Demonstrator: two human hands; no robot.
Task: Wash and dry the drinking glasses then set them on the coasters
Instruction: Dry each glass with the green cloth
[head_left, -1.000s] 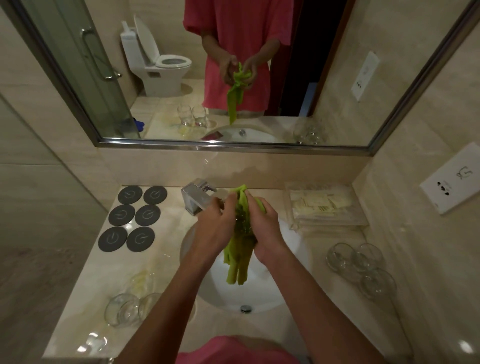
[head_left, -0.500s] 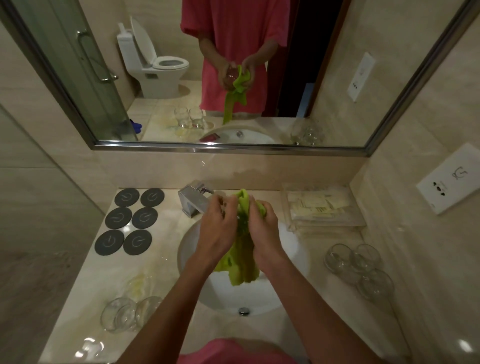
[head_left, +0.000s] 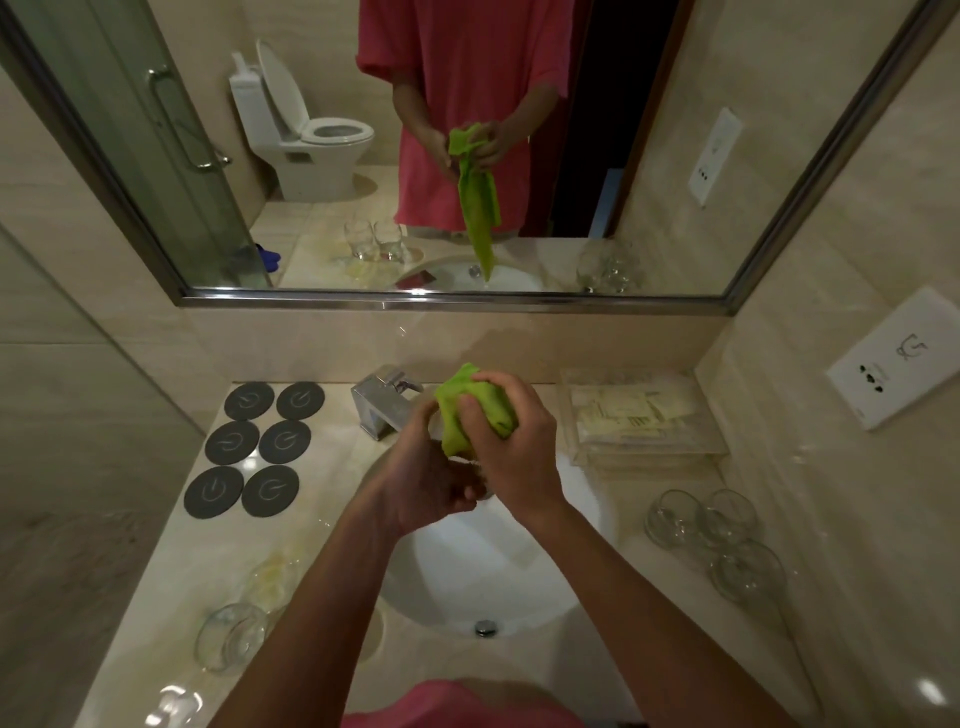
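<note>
Over the white sink (head_left: 467, 587) my right hand (head_left: 514, 441) grips a green cloth (head_left: 467, 410) bunched around a drinking glass. The glass itself is almost wholly hidden by the cloth and my fingers. My left hand (head_left: 426, 483) curls under the bundle and holds the glass from below. Several dark round coasters (head_left: 254, 447) lie bare in two columns at the back left of the counter. Three clear glasses (head_left: 717, 535) stand grouped on the right of the counter. Two more glasses (head_left: 228, 636) sit at the front left, partly behind my left forearm.
A chrome faucet (head_left: 384, 402) stands just left of my hands. A clear box of sachets (head_left: 639, 415) sits at the back right. Water glints on the counter (head_left: 291, 566) near the left glasses. The mirror (head_left: 467, 301) runs along the back wall.
The cloth hung down long between my hands; now it is bunched on top of the glass. My right hand has moved over the top and my left hand has dropped beneath.
</note>
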